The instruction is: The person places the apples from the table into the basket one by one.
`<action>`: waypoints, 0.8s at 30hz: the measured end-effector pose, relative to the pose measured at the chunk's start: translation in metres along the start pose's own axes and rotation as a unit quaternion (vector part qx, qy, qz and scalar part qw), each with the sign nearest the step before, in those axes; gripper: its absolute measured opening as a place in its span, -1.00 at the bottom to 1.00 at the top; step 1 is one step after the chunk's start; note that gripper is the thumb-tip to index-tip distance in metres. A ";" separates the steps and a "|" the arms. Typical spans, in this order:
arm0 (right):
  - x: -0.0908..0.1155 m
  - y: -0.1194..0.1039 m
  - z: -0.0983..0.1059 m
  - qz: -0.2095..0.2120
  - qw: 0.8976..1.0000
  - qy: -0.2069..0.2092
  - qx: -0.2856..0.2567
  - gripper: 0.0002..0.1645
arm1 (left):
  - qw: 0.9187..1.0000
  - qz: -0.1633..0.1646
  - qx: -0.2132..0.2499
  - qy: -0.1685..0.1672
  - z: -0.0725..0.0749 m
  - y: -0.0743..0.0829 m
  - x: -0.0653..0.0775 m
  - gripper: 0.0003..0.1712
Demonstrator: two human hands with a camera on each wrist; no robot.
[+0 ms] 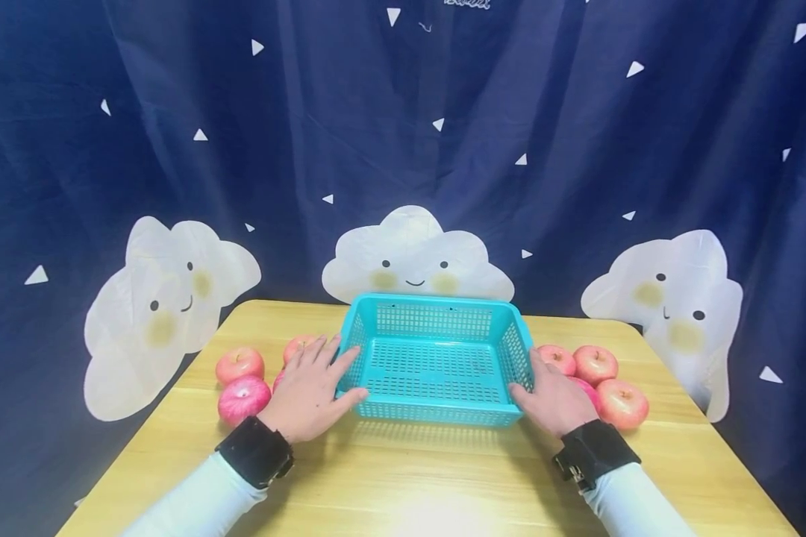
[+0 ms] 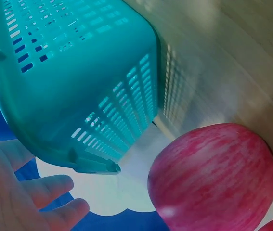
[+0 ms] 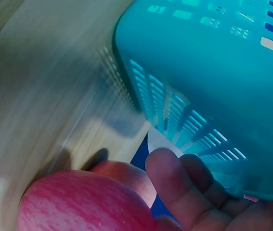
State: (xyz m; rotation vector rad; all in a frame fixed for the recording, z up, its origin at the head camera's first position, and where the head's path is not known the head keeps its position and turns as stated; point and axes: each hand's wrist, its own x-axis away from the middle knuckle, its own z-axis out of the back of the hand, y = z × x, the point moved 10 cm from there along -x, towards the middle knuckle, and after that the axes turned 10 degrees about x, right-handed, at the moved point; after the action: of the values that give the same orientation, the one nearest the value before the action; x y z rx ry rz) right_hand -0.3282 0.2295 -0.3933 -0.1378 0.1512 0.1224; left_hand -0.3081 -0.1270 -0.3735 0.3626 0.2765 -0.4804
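Note:
A turquoise plastic basket [image 1: 436,414] with latticed walls stands at the middle of the table, with nothing inside it. My left hand [image 1: 312,395] is at its left rim, fingers spread and fairly straight, thumb by the front corner. In the left wrist view those fingers [image 2: 47,187] reach out below the rim. My right hand [image 1: 554,395] is at the right rim, its thumb near the front corner. Its loosely bent fingers [image 3: 167,178] lie along the outside wall in the right wrist view. A red apple [image 2: 213,178] sits near the left hand; another apple [image 3: 85,202] lies near the right.
On the left of the wooden table [image 1: 389,470] are several apples, including a pink-red apple [image 1: 244,400] and a paler apple [image 1: 239,366]. Several more, including a pale apple [image 1: 622,404], are grouped on the right. A blue curtain [image 1: 403,104] with cloud prints hangs behind.

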 end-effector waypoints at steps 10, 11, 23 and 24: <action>-0.001 0.000 0.000 0.006 1.000 -0.003 0.002 -0.01 | 1.000 0.011 0.004 0.007 0.008 -0.014 0.005 -0.16; -0.001 0.000 0.000 0.007 1.000 -0.003 0.001 -0.01 | 1.000 0.012 0.004 0.006 0.009 -0.016 0.006 -0.16; 0.001 -0.004 0.002 0.012 1.000 0.006 -0.007 -0.03 | 0.999 0.032 0.000 0.008 0.018 -0.039 0.017 -0.33; 0.001 -0.004 0.003 0.013 1.000 0.007 -0.007 -0.04 | 0.999 0.036 0.001 0.005 0.019 -0.040 0.017 -0.35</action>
State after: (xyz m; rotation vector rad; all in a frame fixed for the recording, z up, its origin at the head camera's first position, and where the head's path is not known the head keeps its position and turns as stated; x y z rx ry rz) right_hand -0.3262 0.2257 -0.3904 -0.1508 0.1658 0.1490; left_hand -0.3100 -0.1746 -0.3735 0.3762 0.2724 -0.4072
